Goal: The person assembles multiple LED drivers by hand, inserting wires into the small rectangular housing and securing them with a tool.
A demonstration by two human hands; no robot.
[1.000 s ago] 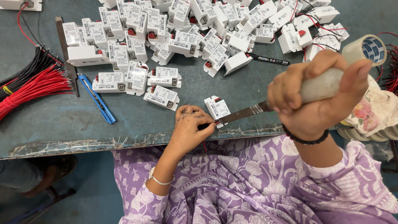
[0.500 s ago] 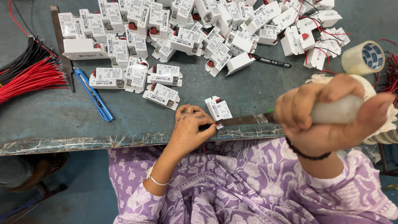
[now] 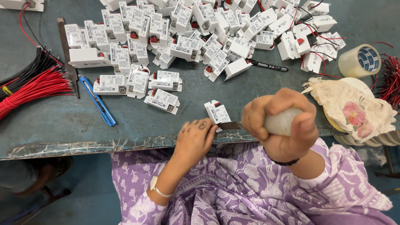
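Near the table's front edge (image 3: 83,146), my left hand (image 3: 195,139) presses its fingertips down beside a small white module (image 3: 218,112), fingers curled, gripping nothing that I can see. My right hand (image 3: 280,123) is clenched around a pale tool handle (image 3: 282,123), its flat blade (image 3: 230,125) lying beside the module. Best practice, I judge: keep the blade low and the left fingertips clear of its edge.

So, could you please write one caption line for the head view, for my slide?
Right hand grips a pale-handled flat metal blade beside a small white plastic module; left hand rests at the table edge.
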